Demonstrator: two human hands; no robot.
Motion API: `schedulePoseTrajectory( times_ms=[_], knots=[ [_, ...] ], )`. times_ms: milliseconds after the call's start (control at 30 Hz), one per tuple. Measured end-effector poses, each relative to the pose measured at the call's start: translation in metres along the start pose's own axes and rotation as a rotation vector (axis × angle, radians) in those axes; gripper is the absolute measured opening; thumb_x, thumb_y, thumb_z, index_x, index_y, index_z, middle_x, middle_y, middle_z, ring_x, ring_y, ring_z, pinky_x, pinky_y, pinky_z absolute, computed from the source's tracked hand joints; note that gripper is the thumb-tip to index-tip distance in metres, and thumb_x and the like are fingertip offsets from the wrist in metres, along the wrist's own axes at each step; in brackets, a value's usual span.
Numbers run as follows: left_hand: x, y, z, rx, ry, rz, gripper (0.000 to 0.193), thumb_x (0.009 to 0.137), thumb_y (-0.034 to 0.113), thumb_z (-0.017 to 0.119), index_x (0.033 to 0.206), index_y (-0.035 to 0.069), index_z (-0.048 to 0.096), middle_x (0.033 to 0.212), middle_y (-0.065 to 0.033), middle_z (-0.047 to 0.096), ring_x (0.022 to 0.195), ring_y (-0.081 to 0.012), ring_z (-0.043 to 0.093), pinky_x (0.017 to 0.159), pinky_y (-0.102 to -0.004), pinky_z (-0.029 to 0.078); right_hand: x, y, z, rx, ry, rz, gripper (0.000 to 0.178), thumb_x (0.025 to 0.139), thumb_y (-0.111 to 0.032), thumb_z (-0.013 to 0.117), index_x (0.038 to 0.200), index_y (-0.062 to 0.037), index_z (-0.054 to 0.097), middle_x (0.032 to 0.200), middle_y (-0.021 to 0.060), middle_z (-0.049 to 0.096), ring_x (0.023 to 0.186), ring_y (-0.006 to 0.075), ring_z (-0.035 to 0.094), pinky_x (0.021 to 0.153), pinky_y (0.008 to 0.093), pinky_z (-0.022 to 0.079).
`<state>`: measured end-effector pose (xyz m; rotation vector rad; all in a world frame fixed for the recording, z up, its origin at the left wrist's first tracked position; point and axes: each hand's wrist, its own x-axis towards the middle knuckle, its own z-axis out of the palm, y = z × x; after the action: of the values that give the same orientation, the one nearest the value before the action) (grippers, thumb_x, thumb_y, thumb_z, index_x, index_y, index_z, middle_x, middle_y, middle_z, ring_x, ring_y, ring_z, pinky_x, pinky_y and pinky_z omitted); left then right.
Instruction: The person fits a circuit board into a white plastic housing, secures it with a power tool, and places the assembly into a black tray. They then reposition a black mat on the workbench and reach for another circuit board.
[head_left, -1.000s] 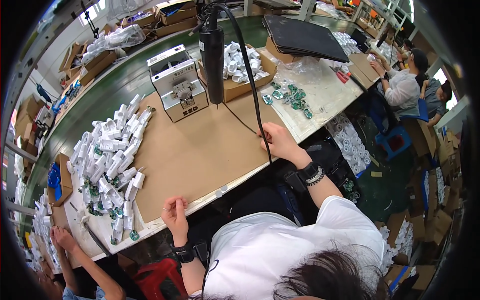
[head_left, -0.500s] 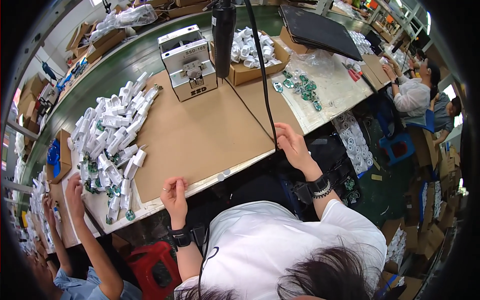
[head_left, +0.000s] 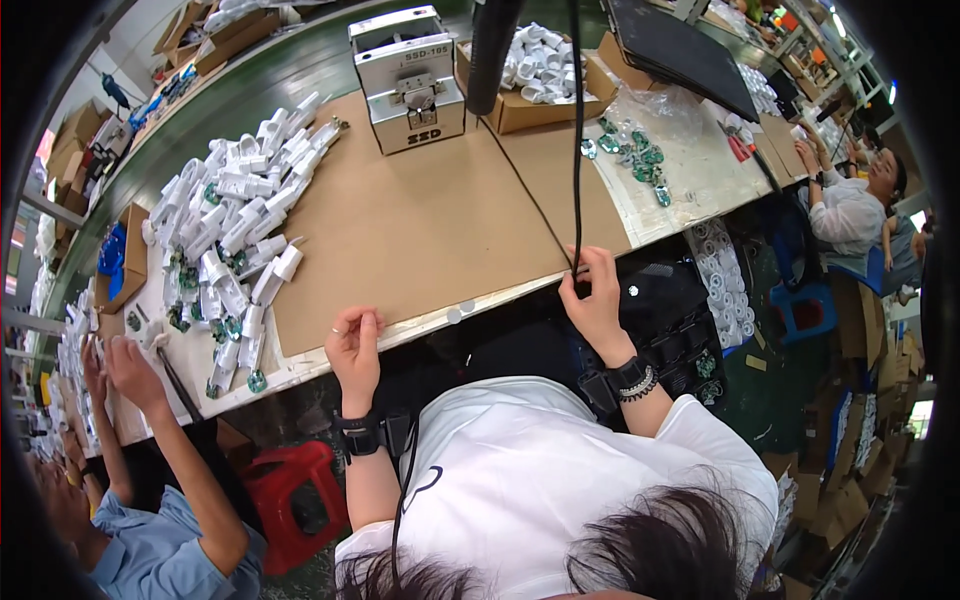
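Note:
My left hand (head_left: 355, 348) is at the front edge of the worktable, its fingers curled and the thumb pressed beside them. Nothing shows sticking out of it. Farther right, my right hand (head_left: 598, 303) pinches a black cable (head_left: 577, 170) between thumb and fingers, just off the table edge. A thinner dark cord (head_left: 525, 185) runs across the brown cardboard sheet (head_left: 420, 225) to the same fingers. Left of the sheet lies a heap of white plastic housings (head_left: 245, 185), several with green circuit boards (head_left: 232, 328) attached.
A white boxy device (head_left: 410, 85) stands at the back, beside a hanging black cylindrical tool (head_left: 492, 55). Behind it is a carton of white parts (head_left: 545, 110). Loose green boards (head_left: 640, 155) and red-handled pliers (head_left: 738, 145) lie right. A co-worker's hands (head_left: 125, 370) work at left.
My view has shifted, so the table sits higher and farther right. My right hand has closed its fingers at the cable. The co-worker's hands at left have come together.

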<state>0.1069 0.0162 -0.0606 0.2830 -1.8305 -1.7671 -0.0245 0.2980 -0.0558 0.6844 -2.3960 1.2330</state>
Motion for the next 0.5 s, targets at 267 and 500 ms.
schedulePoseTrajectory(
  times_ms=[267,500],
  knots=[
    [-0.004,0.000,-0.003,0.005,-0.004,0.008,0.009,0.089,0.003,0.049,0.093,0.000,0.057,0.078,-0.0037,0.057,0.069,-0.0078,0.053,0.063,-0.0197,0.044,-0.033,0.015,0.016,0.327,0.130,0.056,0.039,0.070,0.012,0.055,0.106,-0.0025,0.045,0.100,0.0073,0.044,0.086,0.0133,0.049,0.067,0.0248,0.047],
    [-0.003,-0.004,-0.002,-0.004,-0.007,0.007,0.010,0.089,0.003,0.049,0.094,0.000,0.057,0.078,-0.0039,0.058,0.069,-0.0080,0.053,0.064,-0.0196,0.044,-0.084,0.063,0.036,0.573,-0.066,0.289,0.032,0.074,0.008,0.055,0.103,-0.0020,0.047,0.097,0.0085,0.051,0.088,0.0129,0.052,0.074,0.0258,0.046]
  ],
)
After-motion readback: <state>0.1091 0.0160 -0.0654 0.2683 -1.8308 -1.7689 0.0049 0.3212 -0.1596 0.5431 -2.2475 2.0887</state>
